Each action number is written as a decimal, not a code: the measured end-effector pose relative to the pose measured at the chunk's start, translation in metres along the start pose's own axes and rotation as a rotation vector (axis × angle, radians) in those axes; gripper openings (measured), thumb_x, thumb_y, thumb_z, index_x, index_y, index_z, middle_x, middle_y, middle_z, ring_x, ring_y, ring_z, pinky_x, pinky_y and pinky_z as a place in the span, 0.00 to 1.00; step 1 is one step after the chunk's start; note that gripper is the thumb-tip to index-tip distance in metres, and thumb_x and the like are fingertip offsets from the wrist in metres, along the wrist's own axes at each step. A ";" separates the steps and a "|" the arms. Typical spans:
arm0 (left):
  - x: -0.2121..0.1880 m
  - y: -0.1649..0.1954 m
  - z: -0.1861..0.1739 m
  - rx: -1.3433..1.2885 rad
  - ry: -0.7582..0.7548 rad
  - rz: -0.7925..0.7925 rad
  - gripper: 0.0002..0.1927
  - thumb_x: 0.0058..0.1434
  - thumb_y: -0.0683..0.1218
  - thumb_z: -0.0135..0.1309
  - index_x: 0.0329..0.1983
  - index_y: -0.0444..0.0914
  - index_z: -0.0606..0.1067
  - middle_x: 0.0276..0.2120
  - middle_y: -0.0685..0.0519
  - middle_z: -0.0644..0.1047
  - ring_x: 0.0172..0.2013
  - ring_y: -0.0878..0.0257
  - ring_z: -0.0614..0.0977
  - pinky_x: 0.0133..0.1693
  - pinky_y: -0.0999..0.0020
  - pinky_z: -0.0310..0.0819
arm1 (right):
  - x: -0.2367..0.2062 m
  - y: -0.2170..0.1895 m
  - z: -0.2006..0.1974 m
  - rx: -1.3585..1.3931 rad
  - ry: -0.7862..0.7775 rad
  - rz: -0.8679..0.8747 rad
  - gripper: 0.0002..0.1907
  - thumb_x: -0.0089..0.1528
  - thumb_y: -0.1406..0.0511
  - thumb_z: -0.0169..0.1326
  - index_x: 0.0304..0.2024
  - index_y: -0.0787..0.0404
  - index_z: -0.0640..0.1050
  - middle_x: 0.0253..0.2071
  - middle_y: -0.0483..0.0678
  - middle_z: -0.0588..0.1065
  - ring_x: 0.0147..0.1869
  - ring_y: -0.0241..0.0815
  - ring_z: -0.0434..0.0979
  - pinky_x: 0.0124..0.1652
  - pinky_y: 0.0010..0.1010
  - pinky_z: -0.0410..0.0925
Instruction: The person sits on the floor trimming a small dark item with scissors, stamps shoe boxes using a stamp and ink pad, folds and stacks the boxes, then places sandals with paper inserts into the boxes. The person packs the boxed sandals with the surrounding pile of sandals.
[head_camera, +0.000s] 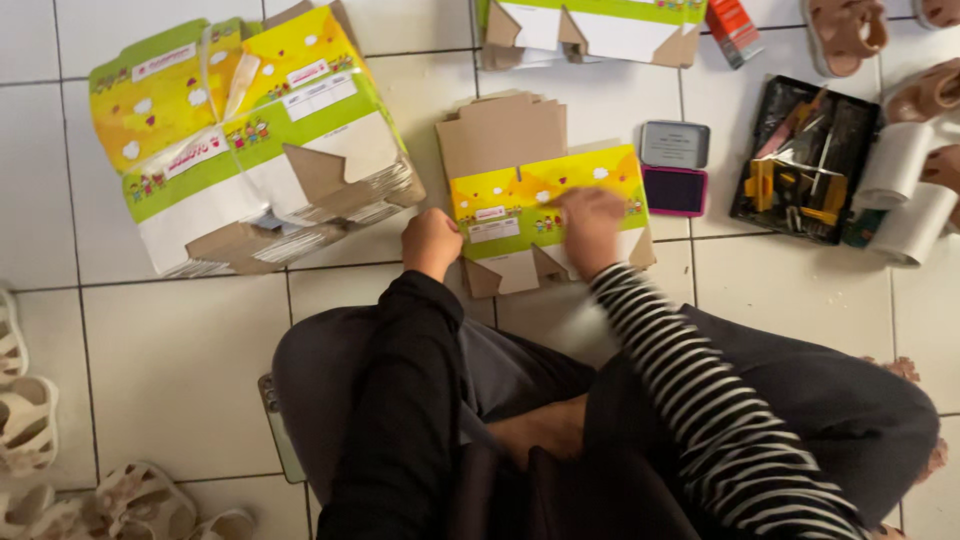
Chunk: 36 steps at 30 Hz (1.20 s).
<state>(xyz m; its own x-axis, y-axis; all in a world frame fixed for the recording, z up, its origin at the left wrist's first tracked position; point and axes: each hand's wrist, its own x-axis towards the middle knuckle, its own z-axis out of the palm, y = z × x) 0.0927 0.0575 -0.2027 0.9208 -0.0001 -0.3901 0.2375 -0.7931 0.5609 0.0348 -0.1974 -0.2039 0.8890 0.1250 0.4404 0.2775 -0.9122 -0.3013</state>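
A flat, unfolded yellow and green printed carton (545, 215) lies on the white tiled floor in front of my crossed legs, on top of a stack of brown cardboard blanks (500, 130). My left hand (432, 243), in a black sleeve, rests closed at the carton's left edge. My right hand (590, 228), in a striped sleeve, presses down on the carton's middle right, slightly blurred. Whether either hand grips the carton or only touches it is unclear.
A tied bundle of flat cartons (240, 140) sits at the left, another pile (590, 30) at the top. An open pink stamp pad (674, 168), a black tray of tools (805, 160), white rolls (905, 195) and sandals (845, 35) lie at the right. More sandals (60, 470) are bottom left.
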 end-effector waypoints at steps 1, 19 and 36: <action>0.002 0.000 0.000 0.078 0.061 0.057 0.04 0.52 0.46 0.64 0.31 0.44 0.83 0.34 0.46 0.84 0.40 0.49 0.85 0.45 0.56 0.79 | 0.002 -0.027 0.016 -0.487 -0.228 0.008 0.16 0.60 0.64 0.52 0.50 0.60 0.77 0.49 0.57 0.75 0.53 0.58 0.70 0.54 0.51 0.59; 0.013 -0.009 -0.016 -0.309 -0.262 -0.243 0.11 0.52 0.51 0.66 0.32 0.40 0.79 0.31 0.45 0.84 0.35 0.50 0.90 0.40 0.58 0.86 | 0.004 -0.085 0.046 -0.058 -0.116 -0.115 0.13 0.59 0.68 0.53 0.45 0.52 0.79 0.50 0.40 0.77 0.56 0.46 0.72 0.59 0.47 0.58; -0.037 -0.014 -0.008 0.197 -0.104 -0.016 0.20 0.64 0.56 0.46 0.45 0.38 0.81 0.44 0.40 0.80 0.46 0.39 0.80 0.49 0.46 0.74 | -0.002 0.028 -0.050 -0.121 -0.039 0.123 0.04 0.58 0.66 0.58 0.34 0.59 0.79 0.42 0.55 0.75 0.47 0.59 0.73 0.42 0.51 0.66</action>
<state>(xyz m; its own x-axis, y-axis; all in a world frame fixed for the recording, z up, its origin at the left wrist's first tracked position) 0.0580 0.0734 -0.1905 0.8783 -0.0412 -0.4764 0.1775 -0.8970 0.4049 0.0229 -0.2424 -0.1709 0.9279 0.0221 0.3721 0.1216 -0.9616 -0.2461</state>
